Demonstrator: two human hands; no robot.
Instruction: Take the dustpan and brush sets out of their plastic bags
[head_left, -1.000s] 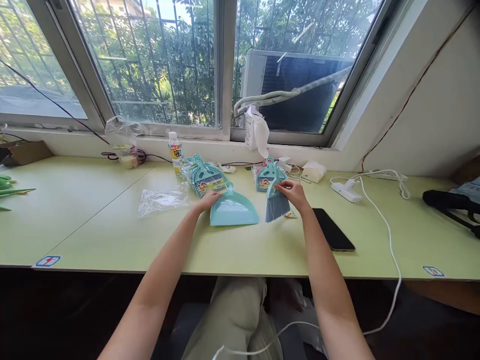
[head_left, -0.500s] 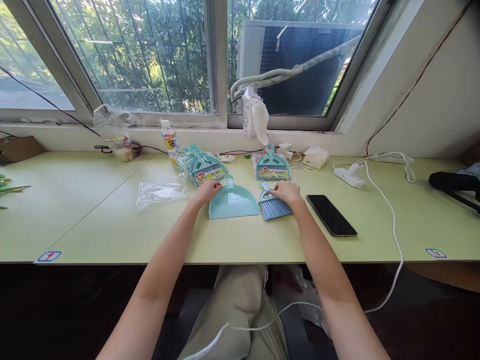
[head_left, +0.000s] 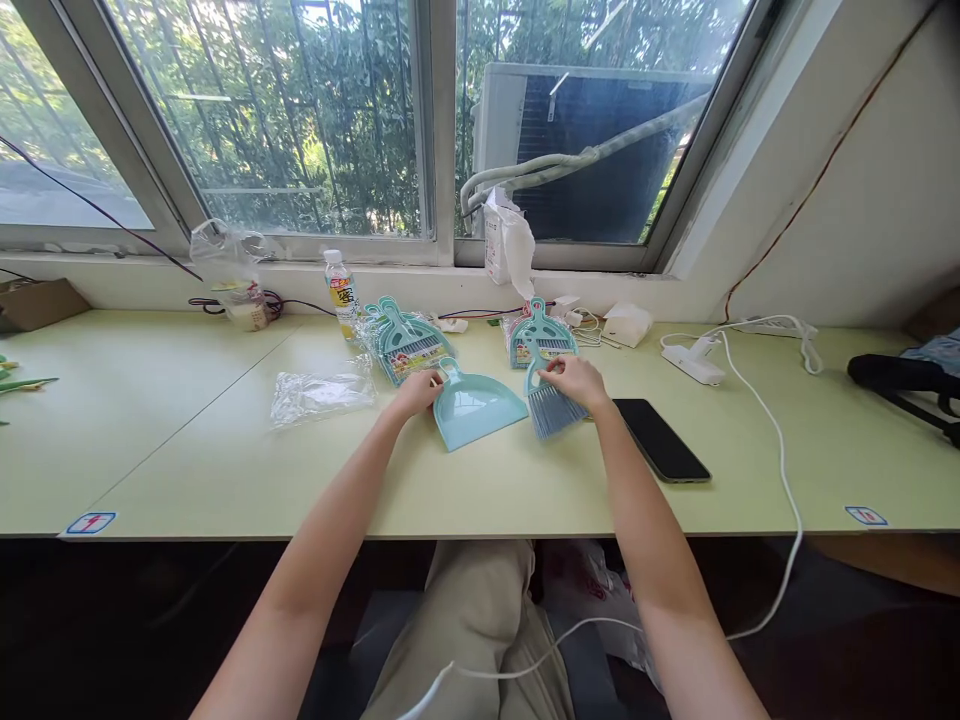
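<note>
A light teal dustpan (head_left: pixel 480 408) lies tilted near the middle of the table, its ring handle pointing away from me. My left hand (head_left: pixel 420 391) is closed on the dustpan's left edge. Just right of the pan is a small hand brush (head_left: pixel 553 408) with blue-grey bristles, slightly blurred. My right hand (head_left: pixel 576 382) pinches the brush from its right side, and the bristles point toward me. Behind the two hands lie packaged dustpan-and-brush sets, a left stack (head_left: pixel 409 342) and a right one (head_left: pixel 540 336).
A black phone (head_left: pixel 661 440) lies right of my right hand. Crumpled clear wrapping (head_left: pixel 319 395) is on the left, with a drink bottle (head_left: pixel 342 290) behind it. A white power strip (head_left: pixel 694 362) and its cable run down the right side.
The dustpan has turned anticlockwise, its front edge now angled toward the brush. My right hand has raised the brush's handle and turned it more upright. The view has shifted slightly.
</note>
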